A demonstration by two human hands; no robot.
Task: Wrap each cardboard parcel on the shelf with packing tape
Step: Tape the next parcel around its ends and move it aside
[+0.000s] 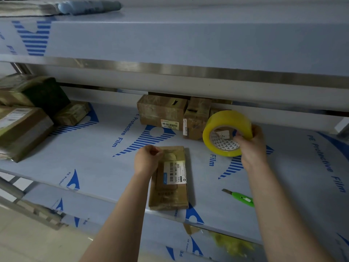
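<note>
Gripping a shelved parcel (169,193), left hand (146,160) faces right hand (252,149) holding tape roll (225,120).

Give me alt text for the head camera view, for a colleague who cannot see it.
A person's left hand pinches the far end of a flat cardboard parcel lying on a shelf, while the right hand holds a yellow tape roll beside it. A green knife lies nearer the front, and more parcels sit at the back.

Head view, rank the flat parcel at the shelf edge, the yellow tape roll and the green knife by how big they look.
1. flat parcel
2. yellow tape roll
3. green knife
Clear gaps, no ties.
</note>
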